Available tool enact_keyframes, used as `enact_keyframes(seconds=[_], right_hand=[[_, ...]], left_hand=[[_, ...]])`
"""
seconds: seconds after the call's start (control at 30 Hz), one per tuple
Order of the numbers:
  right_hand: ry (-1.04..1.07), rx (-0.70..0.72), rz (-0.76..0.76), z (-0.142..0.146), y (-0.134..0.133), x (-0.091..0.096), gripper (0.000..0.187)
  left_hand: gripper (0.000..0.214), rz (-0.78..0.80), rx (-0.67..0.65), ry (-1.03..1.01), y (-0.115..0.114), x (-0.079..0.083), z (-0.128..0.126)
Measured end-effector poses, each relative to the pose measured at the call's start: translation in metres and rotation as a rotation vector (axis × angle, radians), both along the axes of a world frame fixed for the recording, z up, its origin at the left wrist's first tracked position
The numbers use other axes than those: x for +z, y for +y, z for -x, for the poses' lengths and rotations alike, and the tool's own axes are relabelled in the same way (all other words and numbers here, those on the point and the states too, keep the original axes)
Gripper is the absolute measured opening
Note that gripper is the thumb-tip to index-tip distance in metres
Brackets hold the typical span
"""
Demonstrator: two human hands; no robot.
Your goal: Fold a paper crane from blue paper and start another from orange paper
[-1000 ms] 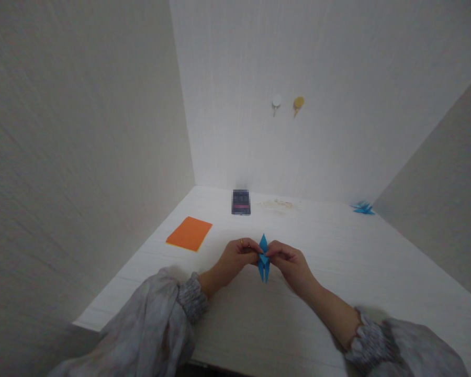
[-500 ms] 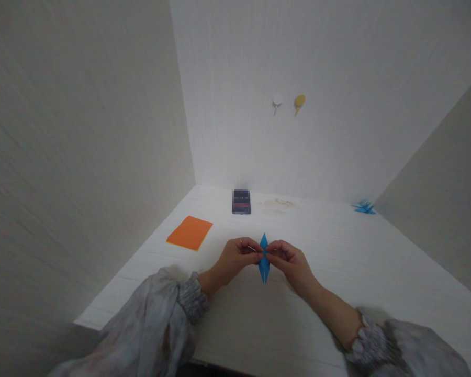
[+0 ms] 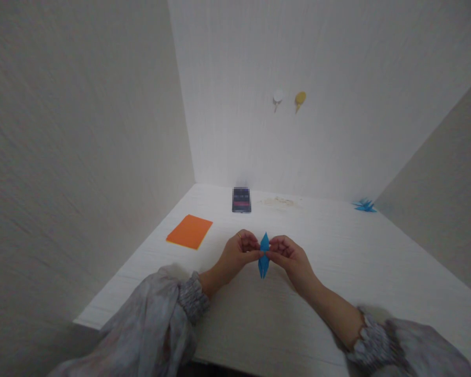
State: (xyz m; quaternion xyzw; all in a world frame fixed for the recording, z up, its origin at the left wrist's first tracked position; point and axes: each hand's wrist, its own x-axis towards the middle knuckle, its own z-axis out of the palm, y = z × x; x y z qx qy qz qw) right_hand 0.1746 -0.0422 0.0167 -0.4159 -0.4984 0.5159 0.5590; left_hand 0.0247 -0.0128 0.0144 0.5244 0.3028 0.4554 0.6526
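Observation:
A folded piece of blue origami paper (image 3: 264, 243) is held upright in front of me, narrow and diamond-shaped, with a split into two points at its lower end. My left hand (image 3: 239, 252) pinches its left edge between thumb and fingers. From the other side, my right hand (image 3: 289, 256) pinches the right edge, and both thumbs meet near the middle of the paper. The fingertips behind the paper are partly hidden.
Orange square paper (image 3: 190, 232) lies to the left on the white table (image 3: 322, 230). A dark blurred device (image 3: 241, 200) stands by the back wall. Folded blue paper pieces (image 3: 365, 205) sit in the far right corner. White (image 3: 277, 97) and yellow hooks (image 3: 300, 98) are on the wall.
My fingers have shifted on the blue paper, the upper fingers spreading outward and back from its front. Its lower points have come closer together and slightly up.

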Motion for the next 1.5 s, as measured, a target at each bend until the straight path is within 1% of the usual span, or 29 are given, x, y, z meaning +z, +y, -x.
enact_keyframes(seconds=[0.17,0.3,0.53,0.67,0.77,0.83,1.03,1.27,1.5], right_hand=[[0.008,0.013,0.006,0.001,-0.001,0.002,0.029],[0.034,0.028,-0.01,0.001,-0.001,0.002,0.028],[0.129,0.144,0.001,0.003,-0.002,0.005,0.033],[0.139,0.116,0.006,0.003,0.0,0.004,0.032],[0.102,0.097,0.057,0.002,0.003,0.001,0.033],[0.08,0.089,0.088,0.001,0.005,-0.002,0.032],[0.137,0.098,0.053,-0.002,0.006,-0.004,0.036],[0.154,0.148,0.072,-0.003,0.004,-0.005,0.038],[0.145,0.15,0.095,-0.005,0.005,-0.007,0.037]], left_hand=[[0.041,0.056,-0.018,-0.041,0.0,-0.001,-0.002],[0.046,0.066,-0.023,-0.064,-0.001,0.001,-0.003],[0.051,0.065,-0.071,-0.11,-0.007,0.007,-0.005],[0.05,0.049,-0.029,-0.1,-0.005,0.004,-0.004],[0.049,0.036,0.027,-0.078,-0.001,0.0,-0.004],[0.049,0.036,0.037,-0.067,0.0,-0.002,-0.004],[0.052,0.089,0.022,-0.028,0.0,-0.002,-0.004],[0.053,0.106,0.006,-0.035,-0.001,-0.001,-0.002],[0.051,0.142,-0.031,-0.064,-0.001,0.001,-0.001]])
